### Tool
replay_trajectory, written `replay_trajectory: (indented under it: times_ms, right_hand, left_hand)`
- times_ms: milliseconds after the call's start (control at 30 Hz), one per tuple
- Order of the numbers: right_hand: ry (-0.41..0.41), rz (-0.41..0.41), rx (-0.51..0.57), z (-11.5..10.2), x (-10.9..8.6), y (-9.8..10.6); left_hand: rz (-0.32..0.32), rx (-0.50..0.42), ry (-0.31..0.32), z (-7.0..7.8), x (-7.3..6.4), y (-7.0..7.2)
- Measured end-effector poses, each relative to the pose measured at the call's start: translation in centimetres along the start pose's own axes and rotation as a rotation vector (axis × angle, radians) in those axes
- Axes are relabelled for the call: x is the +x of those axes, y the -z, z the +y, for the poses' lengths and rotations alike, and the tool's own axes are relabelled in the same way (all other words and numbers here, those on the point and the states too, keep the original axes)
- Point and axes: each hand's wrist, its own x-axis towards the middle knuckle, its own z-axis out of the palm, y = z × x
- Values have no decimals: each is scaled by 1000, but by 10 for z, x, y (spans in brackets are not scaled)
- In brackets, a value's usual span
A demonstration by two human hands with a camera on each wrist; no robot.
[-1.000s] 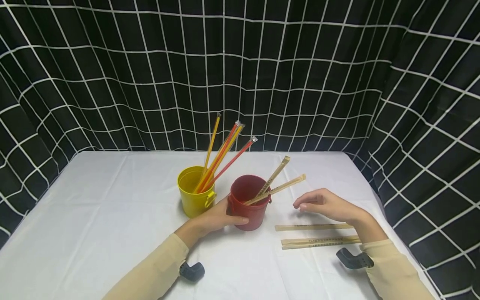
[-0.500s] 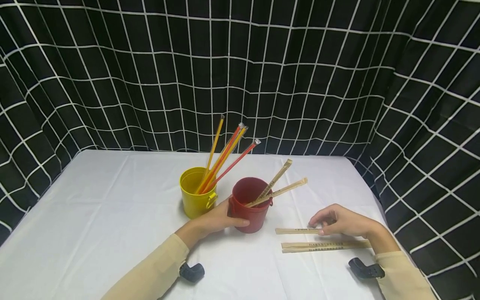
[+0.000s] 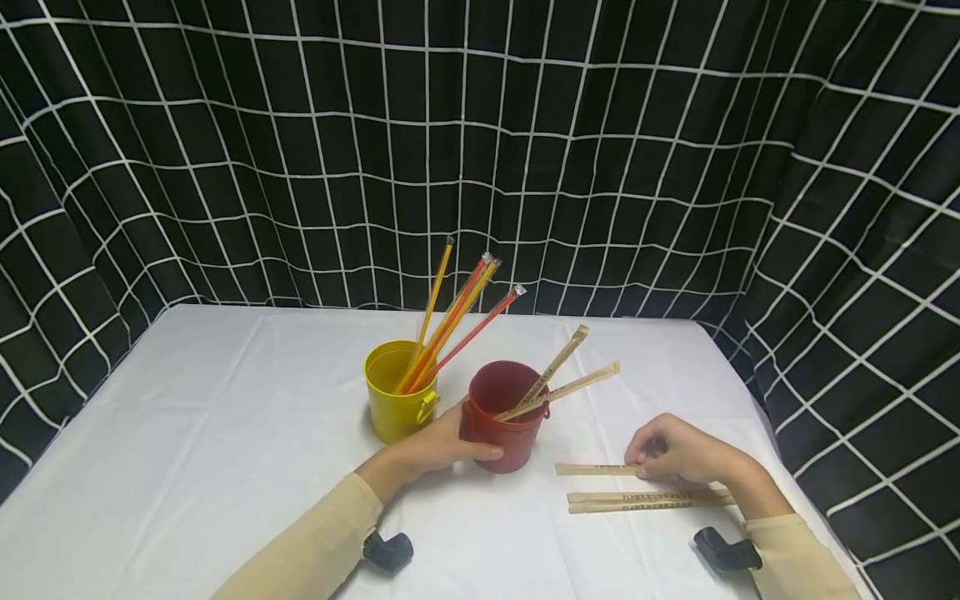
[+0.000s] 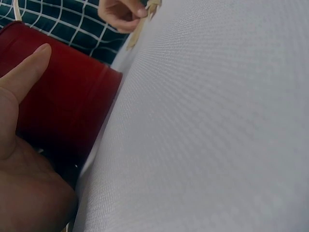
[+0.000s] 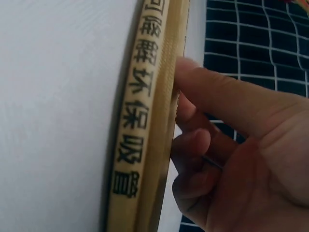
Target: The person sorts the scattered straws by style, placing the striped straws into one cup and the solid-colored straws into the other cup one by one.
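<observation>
My left hand (image 3: 435,444) holds the small red bucket (image 3: 512,446) by its side, the thumb lying across the front in the left wrist view. Two paper-wrapped straws (image 3: 557,360) lean out of this bucket to the right. On the white table to its right, my right hand (image 3: 686,450) pinches a paper-wrapped drinking straw (image 3: 592,470) between thumb and fingers; its right part is hidden under the hand. Nearer to me lie two more wrapped straws (image 3: 630,502) side by side. Their printed wrapper (image 5: 140,116) fills the middle of the right wrist view, in front of the curled fingers.
Close to the left of the red bucket stands a yellow bucket (image 3: 390,410) with several long orange and yellow straws (image 3: 457,321) slanting over towards the red one. A black curtain (image 3: 420,150) with a white grid surrounds the table's back and sides.
My right hand has moved down and slightly right from above the table to the upper loose straw, and its fingers have closed on it. The left hand keeps its hold on the red bucket.
</observation>
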Motion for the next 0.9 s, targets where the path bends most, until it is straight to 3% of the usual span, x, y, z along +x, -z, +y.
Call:
replay_trajectory:
  times_ms: [167, 333, 467, 600, 767, 900]
  right_hand:
    - [-77, 32, -26, -7, -4, -5]
    - [-24, 13, -42, -9, -6, 4]
    - [45, 66, -23, -8, -8, 18]
    - [82, 187, 17, -5, -11, 29]
    - [49, 445, 51, -2, -13, 35]
    - [11, 572, 156, -2, -16, 39]
  left_hand:
    - [-6, 7, 4, 0, 0, -2]
    - [-2, 2, 0, -1, 0, -1]
    - [-2, 0, -9, -2, 1, 1]
    - [-2, -2, -9, -3, 1, 2]
    - [1, -1, -4, -3, 1, 2]
    - [4, 0, 7, -3, 1, 1]
